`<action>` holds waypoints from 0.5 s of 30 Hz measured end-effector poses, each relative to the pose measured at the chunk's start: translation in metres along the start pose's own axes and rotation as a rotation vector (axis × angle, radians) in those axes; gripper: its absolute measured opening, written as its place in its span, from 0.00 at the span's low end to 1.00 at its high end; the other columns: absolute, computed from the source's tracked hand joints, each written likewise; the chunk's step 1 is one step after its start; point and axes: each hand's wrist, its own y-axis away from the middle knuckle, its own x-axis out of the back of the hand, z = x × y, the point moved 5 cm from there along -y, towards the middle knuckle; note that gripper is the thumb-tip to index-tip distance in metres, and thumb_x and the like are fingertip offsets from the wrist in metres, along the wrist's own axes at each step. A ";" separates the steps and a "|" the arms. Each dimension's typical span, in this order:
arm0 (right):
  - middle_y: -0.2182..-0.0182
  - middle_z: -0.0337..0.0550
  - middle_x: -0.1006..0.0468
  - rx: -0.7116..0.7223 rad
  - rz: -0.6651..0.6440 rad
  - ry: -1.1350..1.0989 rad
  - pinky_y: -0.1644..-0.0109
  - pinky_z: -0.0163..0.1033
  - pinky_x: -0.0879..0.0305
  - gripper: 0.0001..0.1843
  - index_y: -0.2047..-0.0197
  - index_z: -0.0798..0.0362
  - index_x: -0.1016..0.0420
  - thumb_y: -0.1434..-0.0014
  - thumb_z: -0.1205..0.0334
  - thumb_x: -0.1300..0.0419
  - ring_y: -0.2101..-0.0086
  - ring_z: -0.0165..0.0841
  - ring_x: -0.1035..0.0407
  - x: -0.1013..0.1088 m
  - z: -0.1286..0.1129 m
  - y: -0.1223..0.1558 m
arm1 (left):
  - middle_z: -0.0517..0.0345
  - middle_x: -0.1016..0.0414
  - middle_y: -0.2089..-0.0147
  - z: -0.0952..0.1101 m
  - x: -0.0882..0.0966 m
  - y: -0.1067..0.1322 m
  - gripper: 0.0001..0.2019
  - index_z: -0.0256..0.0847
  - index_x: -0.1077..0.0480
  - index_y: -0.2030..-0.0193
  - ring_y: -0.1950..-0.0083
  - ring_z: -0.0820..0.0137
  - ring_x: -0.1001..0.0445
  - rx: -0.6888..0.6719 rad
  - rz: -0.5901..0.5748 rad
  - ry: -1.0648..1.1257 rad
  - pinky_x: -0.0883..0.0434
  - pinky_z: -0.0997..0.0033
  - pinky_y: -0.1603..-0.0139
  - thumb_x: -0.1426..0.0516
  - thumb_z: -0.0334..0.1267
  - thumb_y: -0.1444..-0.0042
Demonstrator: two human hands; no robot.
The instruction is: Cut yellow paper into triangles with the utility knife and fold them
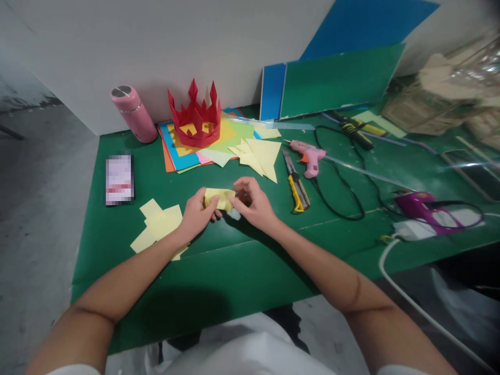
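A small piece of yellow paper, creased and partly folded, is held between my two hands above the green table. My left hand pinches its left end, thumb on top. At its right end my right hand grips with thumb and fingers; some of those fingertips are hidden behind the paper. Just under the paper a pale bluish scrap shows, too small to make out. Several yellow paper pieces lie beside my left wrist. Beyond my hands lie more yellow sheets, some with pointed ends.
A red paper crown stands on stacked coloured paper. Nearby are a pink bottle, a blurred-out phone-like rectangle, a yellow utility knife and a pink glue gun. Its black cord loops rightward towards a purple-and-white power strip.
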 end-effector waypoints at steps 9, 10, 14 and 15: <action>0.65 0.44 0.29 0.412 0.094 0.466 0.61 0.41 0.33 0.10 0.58 0.50 0.29 0.41 0.54 0.40 0.63 0.36 0.33 0.002 -0.024 0.006 | 0.62 0.27 0.79 -0.005 0.000 -0.003 0.18 0.40 0.39 0.63 0.82 0.73 0.28 0.056 0.044 0.234 0.33 0.78 0.82 0.43 0.54 0.43; 0.65 0.45 0.28 0.403 0.099 0.496 0.60 0.42 0.33 0.12 0.56 0.50 0.29 0.40 0.54 0.40 0.63 0.36 0.33 0.003 -0.024 0.006 | 0.62 0.27 0.79 -0.005 0.000 -0.003 0.18 0.40 0.39 0.63 0.81 0.73 0.27 0.056 0.046 0.242 0.33 0.78 0.82 0.43 0.54 0.43; 0.64 0.45 0.27 0.368 0.142 0.550 0.60 0.43 0.33 0.15 0.54 0.50 0.28 0.41 0.51 0.38 0.63 0.37 0.32 0.004 -0.023 0.006 | 0.61 0.26 0.77 -0.004 -0.002 -0.002 0.20 0.39 0.39 0.60 0.79 0.71 0.25 0.088 0.059 0.314 0.29 0.76 0.81 0.41 0.54 0.45; 0.65 0.45 0.27 0.365 0.153 0.552 0.61 0.42 0.33 0.14 0.55 0.50 0.27 0.41 0.51 0.38 0.63 0.37 0.32 0.005 -0.023 0.006 | 0.60 0.25 0.75 -0.004 -0.003 -0.002 0.20 0.39 0.39 0.60 0.78 0.70 0.23 0.100 0.073 0.347 0.28 0.75 0.80 0.40 0.53 0.46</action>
